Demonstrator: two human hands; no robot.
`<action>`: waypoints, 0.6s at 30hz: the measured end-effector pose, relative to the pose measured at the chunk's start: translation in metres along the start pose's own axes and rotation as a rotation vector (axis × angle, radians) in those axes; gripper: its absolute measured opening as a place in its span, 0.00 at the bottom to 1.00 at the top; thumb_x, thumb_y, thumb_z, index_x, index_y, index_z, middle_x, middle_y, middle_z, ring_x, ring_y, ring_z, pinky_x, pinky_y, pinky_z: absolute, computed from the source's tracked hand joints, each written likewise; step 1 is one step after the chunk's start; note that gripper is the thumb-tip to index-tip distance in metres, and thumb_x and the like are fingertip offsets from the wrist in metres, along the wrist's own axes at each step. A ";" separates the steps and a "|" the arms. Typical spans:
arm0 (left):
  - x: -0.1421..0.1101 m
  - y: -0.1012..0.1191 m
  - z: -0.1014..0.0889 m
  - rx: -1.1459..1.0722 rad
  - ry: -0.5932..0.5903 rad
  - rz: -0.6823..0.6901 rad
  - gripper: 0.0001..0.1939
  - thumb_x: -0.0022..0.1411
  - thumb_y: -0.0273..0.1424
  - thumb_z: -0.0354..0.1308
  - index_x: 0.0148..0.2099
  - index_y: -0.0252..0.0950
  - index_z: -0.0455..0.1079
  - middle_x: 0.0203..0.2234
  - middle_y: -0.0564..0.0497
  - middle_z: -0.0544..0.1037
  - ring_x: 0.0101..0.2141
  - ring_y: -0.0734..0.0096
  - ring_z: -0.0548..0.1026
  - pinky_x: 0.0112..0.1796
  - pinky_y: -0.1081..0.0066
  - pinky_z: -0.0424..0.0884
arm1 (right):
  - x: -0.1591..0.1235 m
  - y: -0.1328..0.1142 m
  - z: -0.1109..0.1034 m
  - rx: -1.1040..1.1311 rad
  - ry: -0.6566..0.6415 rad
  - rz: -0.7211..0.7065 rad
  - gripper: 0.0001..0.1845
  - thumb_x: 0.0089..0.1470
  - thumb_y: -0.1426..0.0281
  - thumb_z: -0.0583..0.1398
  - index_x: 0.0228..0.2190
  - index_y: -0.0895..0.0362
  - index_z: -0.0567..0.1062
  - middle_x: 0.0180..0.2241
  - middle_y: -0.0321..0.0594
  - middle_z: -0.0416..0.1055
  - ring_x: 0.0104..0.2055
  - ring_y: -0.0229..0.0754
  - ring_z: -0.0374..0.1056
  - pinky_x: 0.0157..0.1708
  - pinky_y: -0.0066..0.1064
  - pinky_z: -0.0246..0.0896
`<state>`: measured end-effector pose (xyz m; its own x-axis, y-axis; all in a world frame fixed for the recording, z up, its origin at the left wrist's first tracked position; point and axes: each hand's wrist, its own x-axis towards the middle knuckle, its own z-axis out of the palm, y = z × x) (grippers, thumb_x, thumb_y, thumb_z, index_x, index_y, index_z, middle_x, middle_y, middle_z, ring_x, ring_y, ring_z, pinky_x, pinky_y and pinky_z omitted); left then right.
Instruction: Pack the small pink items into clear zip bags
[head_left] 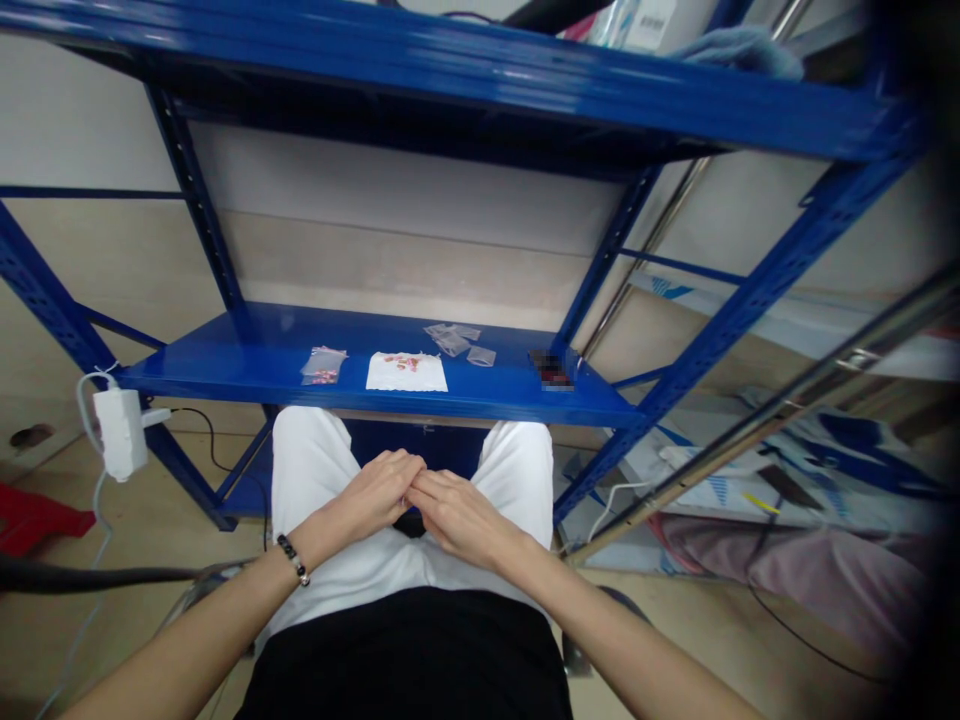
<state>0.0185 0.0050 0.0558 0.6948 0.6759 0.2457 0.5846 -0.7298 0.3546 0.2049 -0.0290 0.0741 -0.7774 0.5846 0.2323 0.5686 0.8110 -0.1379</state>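
Over my lap, my left hand (pixel 387 487) and my right hand (pixel 451 508) meet fingertips to fingertips, with the fingers bent and overlapping. Both hands are closed; whatever may lie between or under the fingers is hidden. A dark beaded bracelet (pixel 293 560) circles my left wrist. Beyond my knees, on the blue shelf (pixel 247 375), lies a white paper sheet (pixel 406 376) scattered with small pink and orange pieces. To its left is a clear plastic bag (pixel 325 365) with similar coloured pieces in it. Several clear bags (pixel 452 340) lie behind and to the right.
A dark blurred object (pixel 552 369) lies at the shelf's right end. Overhead runs the upper shelf's blue beam (pixel 450 65). A white power strip (pixel 120 433) hangs at the left post. Metal rails (pixel 787 405) and wrapped goods stand right; a red stool (pixel 37 520) is left.
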 end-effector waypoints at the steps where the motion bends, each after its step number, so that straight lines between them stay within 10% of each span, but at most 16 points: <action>1: 0.000 0.001 -0.001 -0.006 0.006 0.011 0.12 0.59 0.22 0.50 0.45 0.37 0.64 0.39 0.46 0.73 0.42 0.59 0.69 0.44 0.61 0.64 | 0.000 -0.001 0.001 -0.018 0.003 0.009 0.17 0.57 0.78 0.55 0.48 0.60 0.70 0.50 0.49 0.70 0.52 0.47 0.65 0.48 0.39 0.63; 8: -0.001 -0.010 -0.010 -0.100 0.110 0.090 0.15 0.57 0.21 0.52 0.47 0.38 0.65 0.45 0.46 0.73 0.49 0.59 0.67 0.50 0.62 0.63 | -0.002 0.002 -0.007 0.014 0.063 -0.063 0.26 0.57 0.80 0.52 0.57 0.59 0.64 0.56 0.48 0.66 0.59 0.46 0.60 0.53 0.38 0.60; 18: 0.002 0.017 0.004 0.225 -0.026 0.168 0.07 0.59 0.24 0.52 0.42 0.34 0.64 0.38 0.43 0.73 0.43 0.55 0.68 0.47 0.59 0.63 | -0.001 0.001 0.021 -0.071 -0.122 -0.031 0.12 0.56 0.78 0.54 0.39 0.64 0.75 0.40 0.52 0.75 0.45 0.49 0.69 0.50 0.39 0.63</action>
<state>0.0313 -0.0067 0.0584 0.7989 0.5424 0.2599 0.5361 -0.8381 0.1011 0.2008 -0.0283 0.0531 -0.8192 0.5617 0.1156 0.5584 0.8272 -0.0629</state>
